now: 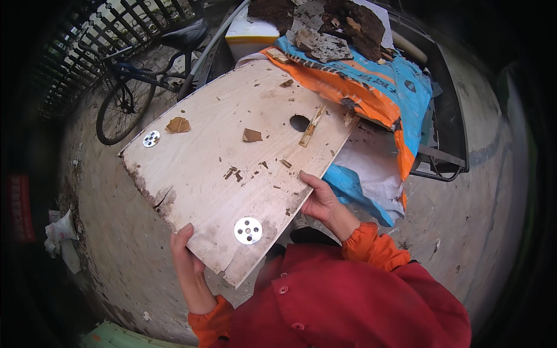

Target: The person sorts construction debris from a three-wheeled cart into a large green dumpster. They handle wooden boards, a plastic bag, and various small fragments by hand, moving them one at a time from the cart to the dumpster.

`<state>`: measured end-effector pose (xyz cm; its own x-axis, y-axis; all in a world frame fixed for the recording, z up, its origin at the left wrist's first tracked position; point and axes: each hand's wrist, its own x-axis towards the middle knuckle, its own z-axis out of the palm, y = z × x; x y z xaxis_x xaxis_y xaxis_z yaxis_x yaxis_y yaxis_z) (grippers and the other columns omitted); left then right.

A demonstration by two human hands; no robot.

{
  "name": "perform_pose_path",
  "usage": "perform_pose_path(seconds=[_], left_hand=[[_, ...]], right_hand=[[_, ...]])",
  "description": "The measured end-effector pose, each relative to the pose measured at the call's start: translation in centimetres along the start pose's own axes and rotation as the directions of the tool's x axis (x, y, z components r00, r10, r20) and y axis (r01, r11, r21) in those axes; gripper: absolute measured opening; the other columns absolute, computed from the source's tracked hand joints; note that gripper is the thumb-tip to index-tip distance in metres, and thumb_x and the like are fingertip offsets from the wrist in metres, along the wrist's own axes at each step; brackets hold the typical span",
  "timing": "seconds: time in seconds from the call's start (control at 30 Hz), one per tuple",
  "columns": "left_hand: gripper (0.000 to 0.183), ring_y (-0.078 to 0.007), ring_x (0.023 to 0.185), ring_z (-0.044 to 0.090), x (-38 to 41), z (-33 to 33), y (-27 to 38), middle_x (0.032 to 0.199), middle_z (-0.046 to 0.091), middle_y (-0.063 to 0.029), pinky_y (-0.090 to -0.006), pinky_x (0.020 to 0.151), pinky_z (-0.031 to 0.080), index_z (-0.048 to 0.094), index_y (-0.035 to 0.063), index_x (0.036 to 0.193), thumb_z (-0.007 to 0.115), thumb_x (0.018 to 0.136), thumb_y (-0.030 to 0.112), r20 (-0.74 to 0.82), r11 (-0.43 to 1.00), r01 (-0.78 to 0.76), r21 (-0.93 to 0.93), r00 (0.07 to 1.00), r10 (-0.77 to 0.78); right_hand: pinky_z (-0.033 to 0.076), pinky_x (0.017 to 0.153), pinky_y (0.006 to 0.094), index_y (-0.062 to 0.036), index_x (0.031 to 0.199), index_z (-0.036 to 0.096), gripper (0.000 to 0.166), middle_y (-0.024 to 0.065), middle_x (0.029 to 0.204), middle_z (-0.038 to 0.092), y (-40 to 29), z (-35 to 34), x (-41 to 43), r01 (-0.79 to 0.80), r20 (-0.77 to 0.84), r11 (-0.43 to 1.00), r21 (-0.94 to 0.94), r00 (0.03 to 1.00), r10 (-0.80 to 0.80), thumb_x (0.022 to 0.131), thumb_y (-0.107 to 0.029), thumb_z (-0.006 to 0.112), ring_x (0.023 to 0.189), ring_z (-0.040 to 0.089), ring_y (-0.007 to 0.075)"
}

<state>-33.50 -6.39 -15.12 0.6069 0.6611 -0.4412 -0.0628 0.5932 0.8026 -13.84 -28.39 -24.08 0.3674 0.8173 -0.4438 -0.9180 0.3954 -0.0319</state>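
Note:
Both hands grip a large pale wooden board (204, 161) with a rotten, cracked left edge. My left hand (187, 248) holds its near left edge, thumb on top. My right hand (320, 198) clasps the right edge, fingers underneath. Two round metal plates with holes are fixed to the board, one a near plate (248, 230) and one a far plate (151, 138). On its surface lie brown broken pieces (252, 135), a narrow wood strip (312, 126) and small crumbs. A round hole (300, 123) goes through it. The board's far right part lies beneath an orange and blue woven sack (370, 82).
Rusty, flaking sheets (335, 35) lie on the sack, beside a white and yellow box (252, 32). A dark metal cart frame (452, 130) stands right. A bicycle (130, 87) leans near a metal fence (78, 56) at left. Low left are a white bag (63, 230) and a green lid (122, 337).

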Motion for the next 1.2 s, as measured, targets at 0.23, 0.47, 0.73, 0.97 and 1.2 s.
perform_pose_path(seconds=[0.23,0.47,0.73,0.97,1.2], left_hand=[[0.044,-0.0276,0.097,0.056,-3.8,-0.6,0.3,0.107,0.055,-0.0182,-0.0374,0.083,0.047,0.047,-0.0052,0.113,0.057,0.072,0.01,-0.062,0.996,-0.071,0.047,0.995,0.074],[0.048,-0.0261,0.096,0.056,-10.7,-10.6,6.2,0.107,0.055,-0.0164,-0.0359,0.083,0.046,0.047,-0.0039,0.114,0.055,0.073,0.02,-0.114,0.996,-0.078,0.036,0.99,0.082],[0.054,-0.0274,0.101,0.054,-23.9,-18.2,14.6,0.115,0.053,-0.0154,-0.0369,0.087,0.044,0.044,-0.001,0.122,0.054,0.076,0.026,-0.168,0.999,0.022,0.044,0.986,-0.014],[0.045,-0.026,0.097,0.054,-29.6,-20.4,16.3,0.107,0.054,-0.0155,-0.0405,0.081,0.046,0.047,-0.0022,0.115,0.058,0.076,0.018,-0.326,0.999,0.041,-0.019,0.944,-0.045],[0.053,-0.027,0.101,0.051,-29.1,-18.0,16.2,0.113,0.05,-0.0167,-0.0409,0.083,0.045,0.044,-0.0018,0.119,0.064,0.073,0.017,-0.446,0.998,-0.004,-0.063,0.895,-0.025]], right_hand=[[0.034,0.101,0.0499,0.0045,0.129,0.03,0.052,0.0206,0.128,0.043,1.8,0.9,-3.8,0.02,-0.019,0.997,-0.075,1.0,-0.021,0.085,-0.011,0.052,0.117,0.045,0.0341],[0.047,0.09,0.045,0.0015,0.127,0.033,0.045,0.0185,0.122,0.049,12.4,5.2,-8.2,-0.156,0.058,0.977,-0.143,0.985,0.166,0.092,-0.023,0.046,0.109,0.053,0.0291],[0.049,0.088,0.0406,0.0003,0.127,0.035,0.048,0.0194,0.121,0.05,26.3,9.6,-14.9,-0.334,0.25,0.91,-0.246,0.885,0.392,0.093,-0.032,0.045,0.108,0.054,0.0279],[0.034,0.1,0.0438,-0.0078,0.135,0.029,0.071,0.0255,0.133,0.036,22.2,2.8,-16.2,-0.295,0.332,0.917,-0.268,0.866,0.375,0.084,-0.052,0.051,0.125,0.035,0.0347],[0.024,0.106,0.0475,0.004,0.129,0.034,0.078,0.0229,0.132,0.038,9.2,2.7,-10.3,0.14,0.12,0.979,0.148,0.98,-0.158,0.076,-0.045,0.065,0.123,0.036,0.0359]])
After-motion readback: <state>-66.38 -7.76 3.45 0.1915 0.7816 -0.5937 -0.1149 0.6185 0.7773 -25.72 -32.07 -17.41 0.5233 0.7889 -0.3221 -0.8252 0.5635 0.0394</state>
